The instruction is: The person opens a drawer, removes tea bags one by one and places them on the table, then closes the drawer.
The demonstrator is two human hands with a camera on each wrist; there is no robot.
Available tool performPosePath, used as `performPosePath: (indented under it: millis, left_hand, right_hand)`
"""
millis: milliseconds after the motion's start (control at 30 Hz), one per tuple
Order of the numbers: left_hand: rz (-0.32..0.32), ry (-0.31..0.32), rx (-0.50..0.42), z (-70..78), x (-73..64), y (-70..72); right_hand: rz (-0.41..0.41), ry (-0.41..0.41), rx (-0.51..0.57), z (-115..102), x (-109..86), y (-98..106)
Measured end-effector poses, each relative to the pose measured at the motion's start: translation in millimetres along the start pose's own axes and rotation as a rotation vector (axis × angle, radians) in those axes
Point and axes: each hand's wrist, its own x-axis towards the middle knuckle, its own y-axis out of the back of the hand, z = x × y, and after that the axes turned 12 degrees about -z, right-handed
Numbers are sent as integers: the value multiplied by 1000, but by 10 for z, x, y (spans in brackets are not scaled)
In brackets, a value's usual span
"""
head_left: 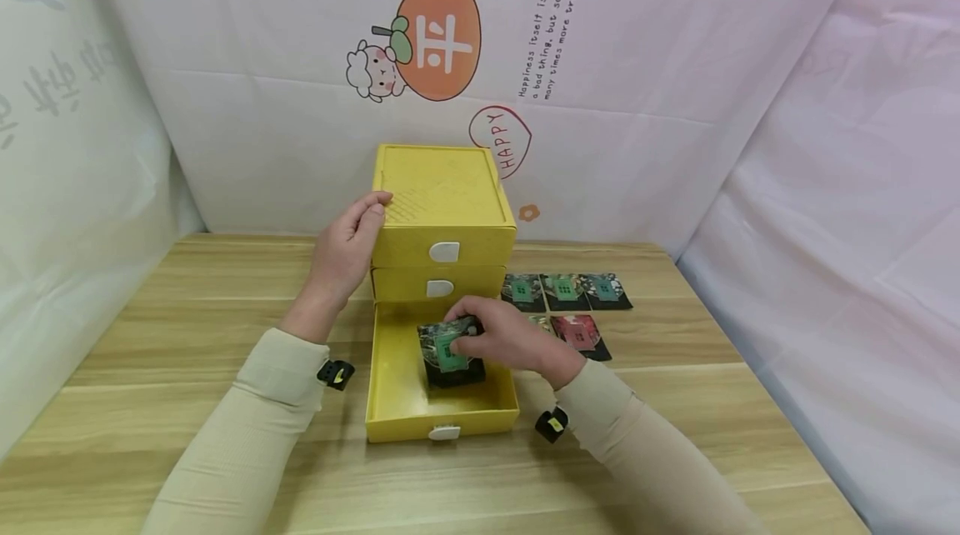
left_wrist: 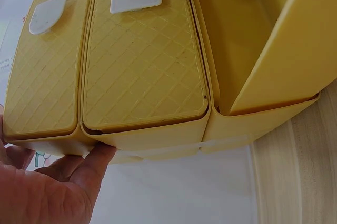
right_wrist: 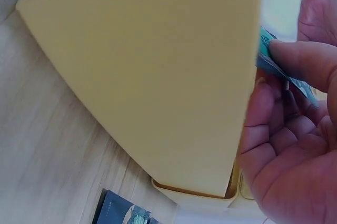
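A yellow drawer box [head_left: 442,185] with white pull tabs stands on the table, its bottom drawer [head_left: 393,352] pulled out. My left hand [head_left: 345,247] holds the box's top left edge, with fingertips on the top; the left wrist view shows that hand against the box's side wall. Over the open drawer my right hand [head_left: 510,335] pinches a small flat dark packet [head_left: 450,352] with a green label. The right wrist view shows the thumb on the packet's face, while the drawer's wall hides part of it. Whether another packet lies beneath is unclear.
Right of the box, several similar packets lie on the wooden table, among them a red-labelled packet [head_left: 579,335] and a green-labelled packet [head_left: 566,292]. The right arm partly covers one. A printed white cloth [head_left: 615,160] hangs behind the box.
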Motion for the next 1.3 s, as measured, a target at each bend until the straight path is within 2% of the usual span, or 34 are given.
performPosePath:
  millis: [300, 533, 767, 1033, 1167, 1300]
  left_hand:
    - [5, -1, -2, 4, 1, -3]
    - [-1, -5, 1, -3, 2, -6]
    - [1, -4, -4, -6, 5, -2]
    - [-2, 1, -16, 9, 0, 2]
    - [1, -1, -16, 6, 5, 3]
    - [0, 2, -13, 16, 4, 0]
  right_hand:
    - [92, -21, 132, 38, -116, 76]
    - [120, 2, 191, 84, -199, 133]
    - [192, 4, 245, 118, -330, 237]
    - [279, 7, 279, 265, -510, 391]
    - [278, -15, 400, 339, -629, 487]
    - [351, -19, 399, 444, -715, 579]
